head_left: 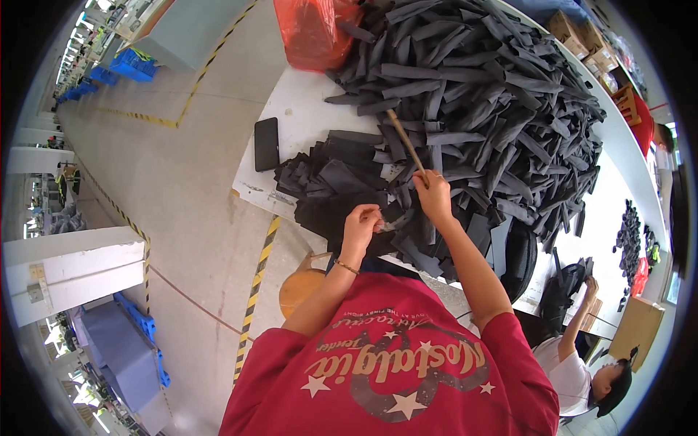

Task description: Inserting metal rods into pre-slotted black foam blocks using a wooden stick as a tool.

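Note:
My right hand [434, 195] is closed round the lower end of a thin wooden stick [406, 142]. The stick slants up and left, its far tip against a large heap of dark grey fabric tubes [480, 94]. My left hand [363, 227] is held nearer my body, its fingers curled together in a pinch. A small whitish, see-through scrap [395, 222] shows at its fingertips; whether the fingers grip it is unclear. Flat black fabric pieces [336, 182] lie stacked just beyond that hand.
The white table [305, 98] carries a dark phone [267, 144] near its left edge and a red plastic bag [313, 36] at the back. Beside my right forearm lies a black rounded case [519, 260]. A round wooden stool [299, 292] stands below; another person [574, 367] works at right.

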`<state>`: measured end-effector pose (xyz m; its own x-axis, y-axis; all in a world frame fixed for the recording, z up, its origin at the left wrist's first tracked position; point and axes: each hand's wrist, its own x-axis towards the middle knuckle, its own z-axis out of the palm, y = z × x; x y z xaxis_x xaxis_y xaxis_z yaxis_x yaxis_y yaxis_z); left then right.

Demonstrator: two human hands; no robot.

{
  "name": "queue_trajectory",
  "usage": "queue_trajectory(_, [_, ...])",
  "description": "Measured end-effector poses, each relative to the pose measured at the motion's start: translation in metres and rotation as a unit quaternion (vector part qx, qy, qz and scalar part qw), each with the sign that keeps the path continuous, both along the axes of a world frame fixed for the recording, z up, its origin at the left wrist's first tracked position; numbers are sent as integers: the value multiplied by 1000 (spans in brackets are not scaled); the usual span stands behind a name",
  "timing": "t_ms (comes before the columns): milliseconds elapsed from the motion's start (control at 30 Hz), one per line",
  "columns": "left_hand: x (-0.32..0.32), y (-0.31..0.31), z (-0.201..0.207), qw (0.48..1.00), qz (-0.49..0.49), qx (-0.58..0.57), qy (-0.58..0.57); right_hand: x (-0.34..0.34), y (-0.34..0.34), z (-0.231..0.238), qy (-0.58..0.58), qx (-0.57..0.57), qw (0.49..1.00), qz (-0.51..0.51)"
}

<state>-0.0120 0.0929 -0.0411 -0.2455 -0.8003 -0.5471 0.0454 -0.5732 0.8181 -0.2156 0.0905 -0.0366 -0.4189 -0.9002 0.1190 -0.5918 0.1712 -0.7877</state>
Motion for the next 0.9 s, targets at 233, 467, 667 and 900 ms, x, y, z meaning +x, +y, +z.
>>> queue_trajectory(233, [-7,-6,2,998,-60,-15,-28,11,-22,-20,102,144,977,123])
queue_trajectory(467, [-4,-40,11,988,-11,-143,57,6,-12,9,-219,114,968,51])
queue_trajectory(667, [-41,-65,53,961,-210,-83,159,12,8,76,-241,79,964,80])
queue_trajectory(900, [-57,-43,87,931,-310,-194,-3,11,0,94,-105,-100,989,-4])
